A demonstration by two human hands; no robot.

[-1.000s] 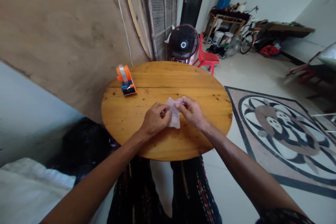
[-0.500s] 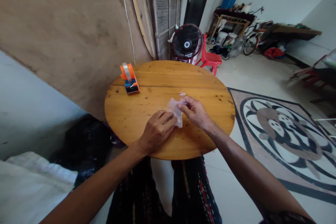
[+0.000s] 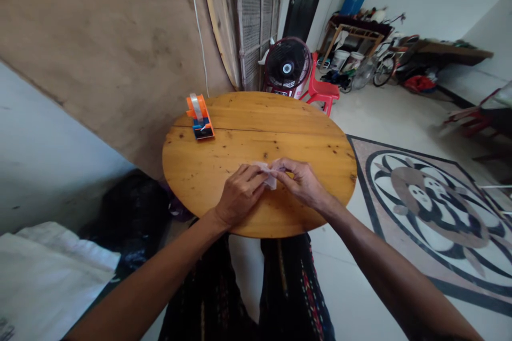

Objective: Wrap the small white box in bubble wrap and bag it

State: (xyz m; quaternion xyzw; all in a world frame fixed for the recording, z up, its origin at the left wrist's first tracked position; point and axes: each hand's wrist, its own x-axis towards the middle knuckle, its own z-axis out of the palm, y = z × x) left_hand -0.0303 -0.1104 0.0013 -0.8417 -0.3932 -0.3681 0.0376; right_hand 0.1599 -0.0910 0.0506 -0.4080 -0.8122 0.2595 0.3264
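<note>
A small, thin, whitish translucent piece, like a plastic bag (image 3: 271,181), is between my two hands over the round wooden table (image 3: 240,117). My left hand (image 3: 243,192) is closed on its left side, fingers bent over it. With thumb and forefinger, my right hand (image 3: 298,180) pinches its right upper part. Both hands nearly meet, and part of the piece is hidden beneath the fingers. At the table's far left stands an orange and blue tape dispenser (image 3: 200,117) with a roll of clear tape, apart from both hands.
A dark red fan (image 3: 287,66) and a red plastic chair (image 3: 322,89) stand beyond the table. The brown board (image 3: 120,37) leans along the left. Below it are a black bag (image 3: 132,208) and a white sack (image 3: 52,272).
My right hand has come down and closer to my left hand, folding the piece inward. Less of the piece shows. The view has shifted slightly.
</note>
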